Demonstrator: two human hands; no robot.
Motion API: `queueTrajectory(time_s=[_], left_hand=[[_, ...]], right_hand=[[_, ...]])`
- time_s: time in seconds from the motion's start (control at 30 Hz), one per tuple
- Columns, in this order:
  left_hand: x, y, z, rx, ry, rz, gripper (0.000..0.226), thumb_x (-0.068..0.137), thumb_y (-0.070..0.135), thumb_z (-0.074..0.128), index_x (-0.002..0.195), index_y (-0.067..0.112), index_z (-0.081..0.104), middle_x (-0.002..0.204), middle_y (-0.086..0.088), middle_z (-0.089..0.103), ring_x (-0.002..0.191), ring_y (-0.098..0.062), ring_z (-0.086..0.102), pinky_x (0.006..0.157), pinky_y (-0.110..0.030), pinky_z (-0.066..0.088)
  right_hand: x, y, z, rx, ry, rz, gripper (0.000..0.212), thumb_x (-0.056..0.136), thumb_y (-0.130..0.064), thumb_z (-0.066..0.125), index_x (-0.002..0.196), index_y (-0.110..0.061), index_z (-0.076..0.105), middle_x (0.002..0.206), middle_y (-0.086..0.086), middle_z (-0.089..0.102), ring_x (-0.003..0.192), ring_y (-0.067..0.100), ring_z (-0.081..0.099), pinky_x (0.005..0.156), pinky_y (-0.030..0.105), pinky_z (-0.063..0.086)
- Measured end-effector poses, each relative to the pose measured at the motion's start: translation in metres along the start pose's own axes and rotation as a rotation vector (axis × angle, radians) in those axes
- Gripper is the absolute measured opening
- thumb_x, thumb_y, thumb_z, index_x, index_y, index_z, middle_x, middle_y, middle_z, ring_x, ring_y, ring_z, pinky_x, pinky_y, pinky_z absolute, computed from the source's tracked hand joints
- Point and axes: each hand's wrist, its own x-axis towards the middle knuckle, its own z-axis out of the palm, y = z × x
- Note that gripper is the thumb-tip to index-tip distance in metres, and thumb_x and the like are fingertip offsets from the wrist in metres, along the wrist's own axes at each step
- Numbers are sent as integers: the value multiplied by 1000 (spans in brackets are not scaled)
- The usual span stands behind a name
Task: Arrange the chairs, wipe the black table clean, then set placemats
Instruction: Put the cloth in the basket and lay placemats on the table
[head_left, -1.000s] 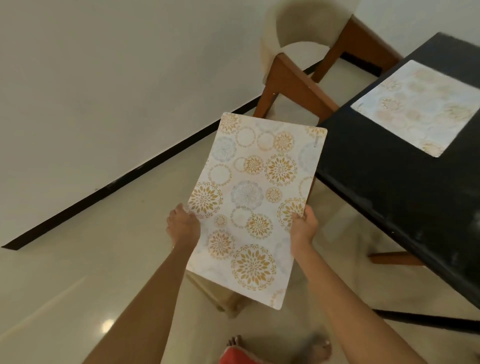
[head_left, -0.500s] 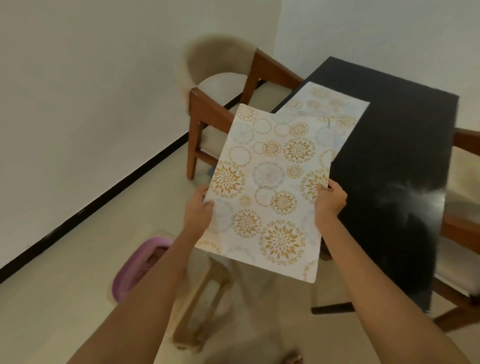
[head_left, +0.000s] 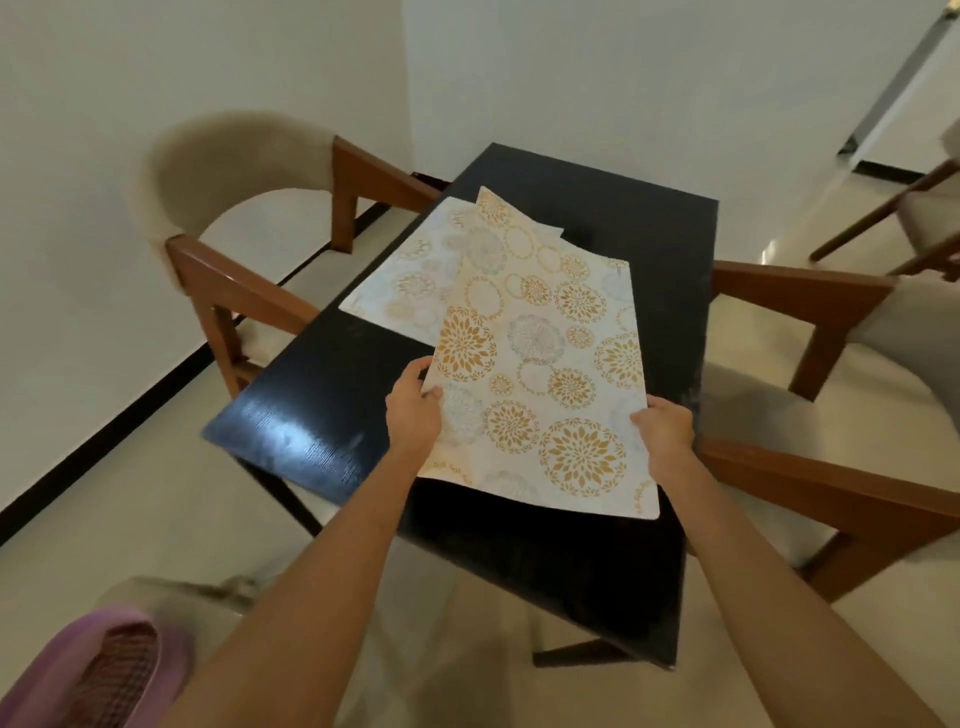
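Observation:
I hold a white placemat (head_left: 540, 364) with gold flower circles above the black table (head_left: 322, 395). My left hand (head_left: 413, 413) grips its left edge and my right hand (head_left: 665, 434) grips its right edge near the bottom. The mat hangs over the table's near right part and covers a corner of a second, paler placemat (head_left: 405, 280) that lies flat on the table's far left side. A wooden chair (head_left: 228, 208) with beige padding stands at the table's left side. Another chair (head_left: 831, 415) stands at the right side.
A pink basket (head_left: 98, 670) sits on a beige stool (head_left: 208, 592) at the bottom left. A third chair (head_left: 924, 218) stands at the far right. White walls close the corner behind the table. The floor is pale and glossy.
I have turned towards the table, and both hands have carried the placemat from beside the table to above its top. The stool and basket have come into view at the bottom left.

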Motion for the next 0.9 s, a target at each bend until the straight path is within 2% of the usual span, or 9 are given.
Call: queueTrajectory(time_s=[0.1,0.23,0.33,0.53,0.6,0.7,0.73,0.83,0.9], left_hand=[[20,13,33,0,-37,-3,42,93,2,50,133,16,52,118,-8,61,93,-15,58,82,-29,50],[55,32,74,-26,-74,-36,42,93,6,54,133,19,51,122,-10,56,110,-22,56,96,-35,48],[81,43,104,-8,-119,-42,39,95,6,52,133,14,51,122,-11,55,103,-18,52,87,-29,46],[133,51,151,121,-230,-34,31,92,-2,51,120,3,61,119,-13,63,109,-27,59,90,-29,46],[146,49,163,142,-237,-45,28,91,-2,52,117,1,63,116,-13,65,108,-27,60,92,-29,46],[156,40,173,202,-225,-48,27,90,-3,52,113,1,65,112,-14,66,102,-26,61,83,-25,45],[159,37,176,215,-227,-45,27,90,-3,52,113,1,65,111,-14,66,100,-26,62,80,-24,44],[165,33,184,239,-230,-42,28,89,-3,52,113,2,66,109,-13,67,89,-20,61,75,-22,43],[167,32,187,261,-225,-39,29,90,-3,52,115,3,65,109,-12,67,82,-14,56,68,-17,40]], right_hand=[[27,-1,-11,18,33,12,33,92,5,54,120,-9,66,116,11,66,102,36,63,91,50,53],[64,-10,-13,73,130,14,34,93,6,53,121,-9,66,117,12,65,93,31,63,87,46,56],[94,-17,-11,92,216,50,36,93,8,52,120,-9,67,119,13,65,99,33,63,86,42,56],[145,-34,-1,108,365,111,33,89,13,45,107,1,70,111,25,67,105,46,60,88,58,51],[160,-36,2,116,398,125,32,87,13,46,105,3,70,110,27,67,105,46,60,88,57,52],[172,-33,4,83,410,133,34,88,13,46,103,-2,72,106,23,69,83,38,63,75,39,54],[175,-33,4,73,417,129,33,88,14,47,104,-1,72,105,23,69,83,38,62,77,39,54],[184,-36,5,48,444,134,25,88,13,51,104,7,70,105,27,68,98,46,63,85,50,55],[188,-38,6,26,439,130,25,89,12,53,106,5,70,107,25,68,98,44,63,82,43,54]])
